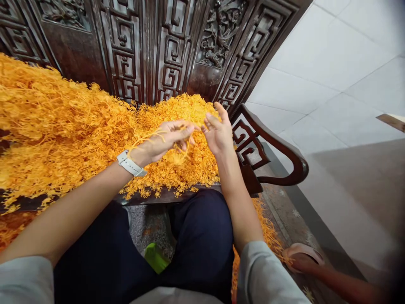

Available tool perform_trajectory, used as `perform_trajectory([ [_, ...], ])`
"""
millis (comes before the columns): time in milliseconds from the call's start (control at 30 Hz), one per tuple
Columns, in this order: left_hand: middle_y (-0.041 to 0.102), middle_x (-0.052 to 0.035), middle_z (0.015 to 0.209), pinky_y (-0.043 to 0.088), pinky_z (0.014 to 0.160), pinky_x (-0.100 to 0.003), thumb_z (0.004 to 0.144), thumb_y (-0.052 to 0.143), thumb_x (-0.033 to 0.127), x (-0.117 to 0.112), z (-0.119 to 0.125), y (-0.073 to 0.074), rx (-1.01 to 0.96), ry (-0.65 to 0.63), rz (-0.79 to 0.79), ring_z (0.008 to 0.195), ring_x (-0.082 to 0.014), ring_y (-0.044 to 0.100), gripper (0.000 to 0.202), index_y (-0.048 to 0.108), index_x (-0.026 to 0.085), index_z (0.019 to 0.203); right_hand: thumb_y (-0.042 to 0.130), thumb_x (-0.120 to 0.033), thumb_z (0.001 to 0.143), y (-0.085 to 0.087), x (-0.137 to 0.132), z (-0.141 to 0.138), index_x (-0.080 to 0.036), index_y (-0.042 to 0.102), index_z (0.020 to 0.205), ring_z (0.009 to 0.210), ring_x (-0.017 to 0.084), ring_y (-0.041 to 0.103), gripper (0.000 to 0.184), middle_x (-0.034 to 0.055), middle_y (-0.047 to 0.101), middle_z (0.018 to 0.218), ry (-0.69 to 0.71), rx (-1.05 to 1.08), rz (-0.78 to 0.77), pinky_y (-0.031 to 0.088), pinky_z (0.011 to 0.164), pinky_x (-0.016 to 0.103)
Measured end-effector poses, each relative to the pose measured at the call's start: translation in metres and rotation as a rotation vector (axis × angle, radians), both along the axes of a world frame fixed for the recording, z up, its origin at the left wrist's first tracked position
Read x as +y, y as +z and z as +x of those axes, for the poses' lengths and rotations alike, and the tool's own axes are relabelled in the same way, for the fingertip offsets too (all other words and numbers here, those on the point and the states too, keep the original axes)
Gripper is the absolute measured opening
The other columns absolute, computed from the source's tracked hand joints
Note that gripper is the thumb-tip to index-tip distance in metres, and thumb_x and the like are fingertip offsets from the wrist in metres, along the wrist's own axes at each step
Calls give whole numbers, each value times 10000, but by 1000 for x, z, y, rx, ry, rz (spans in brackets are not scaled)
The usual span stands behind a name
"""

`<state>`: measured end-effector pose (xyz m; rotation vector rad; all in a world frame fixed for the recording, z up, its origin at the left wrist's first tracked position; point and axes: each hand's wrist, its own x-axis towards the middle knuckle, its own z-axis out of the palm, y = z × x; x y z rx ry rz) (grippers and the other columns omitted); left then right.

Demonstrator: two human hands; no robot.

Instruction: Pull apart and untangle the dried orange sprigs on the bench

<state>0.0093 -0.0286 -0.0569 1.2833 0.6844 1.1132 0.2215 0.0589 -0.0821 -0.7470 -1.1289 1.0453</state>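
Above the orange heap [63, 122], your left hand [167, 141] fingers pinch a sprig [151, 136]; right hand [218, 134] fingers spread, just beside. Sprig looks light, springy, snag-prone: hold it by the stem

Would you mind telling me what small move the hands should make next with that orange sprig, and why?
Probably the right hand should close its fingertips on the free end of the orange sprig. The left hand pinches the sprig above the orange pile, while the right hand is open, its fingers just beside the left fingertips.
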Motion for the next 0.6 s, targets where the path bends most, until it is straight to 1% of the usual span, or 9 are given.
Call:
perform_trajectory([
  [33, 771, -69, 895, 517, 609, -293, 884, 855, 524, 6, -3, -3, -48, 60, -20, 635, -134, 664, 363, 809, 208, 1057, 909, -433, 784, 0, -7, -5, -325, 655, 1199, 756, 129, 582, 499, -29, 619, 888, -8, -45, -16, 499, 671, 269],
  [100, 806, -86, 1023, 587, 695, -311, 932, 811, 485, 19, -12, -8, -123, 167, -56, 751, -172, 746, 364, 786, 228, 1188, 855, -519, 849, 4, -21, -17, -292, 695, 1132, 706, 115, 555, 397, -26, 607, 839, 17, -110, -12, 465, 634, 260],
  [133, 815, -94, 1077, 612, 744, -332, 951, 787, 481, 24, -16, -10, -149, 206, -67, 824, -201, 776, 386, 769, 238, 1250, 788, -584, 903, 6, -27, -22, -269, 710, 1068, 681, 109, 541, 364, -19, 608, 815, 63, -148, -1, 453, 621, 263],
  [200, 815, -114, 1192, 638, 860, -394, 979, 746, 494, 32, -22, -13, -176, 255, -70, 999, -270, 803, 439, 735, 252, 1345, 677, -675, 963, 12, -37, -31, -240, 717, 975, 668, 108, 543, 437, -1, 633, 798, 210, -277, 21, 456, 621, 276],
  [233, 806, -123, 1245, 637, 915, -427, 986, 731, 506, 34, -24, -13, -182, 272, -66, 1086, -304, 796, 461, 722, 257, 1373, 671, -693, 963, 14, -41, -35, -236, 717, 972, 677, 111, 556, 459, 2, 650, 798, 284, -351, 31, 466, 632, 282],
  [300, 781, -129, 1330, 616, 998, -474, 994, 715, 534, 34, -25, -13, -190, 298, -51, 1232, -355, 755, 493, 700, 271, 1411, 754, -685, 908, 15, -44, -42, -238, 703, 999, 680, 112, 568, 460, -12, 658, 778, 366, -444, 54, 477, 646, 285],
  [367, 751, -123, 1392, 587, 1053, -492, 994, 711, 563, 34, -24, -11, -210, 313, -30, 1339, -371, 702, 533, 664, 303, 1457, 813, -679, 855, 13, -45, -48, -236, 678, 991, 673, 109, 564, 483, -24, 651, 763, 365, -439, 61, 479, 643, 285],
  [500, 696, -107, 1477, 541, 1109, -492, 992, 710, 601, 33, -18, -7, -268, 324, 18, 1469, -347, 604, 606, 569, 386, 1541, 787, -710, 860, 9, -47, -59, -240, 646, 1024, 686, 119, 569, 517, -13, 654, 817, 352, -401, 30, 480, 629, 300],
  [600, 686, -103, 1488, 545, 1094, -480, 1000, 743, 467, 33, -15, -5, -269, 351, 45, 1488, -338, 585, 606, 529, 418, 1566, 866, -660, 812, 6, -47, -64, -256, 618, 1057, 690, 120, 542, 533, -30, 621, 821, 305, -432, 80, 460, 632, 303],
])
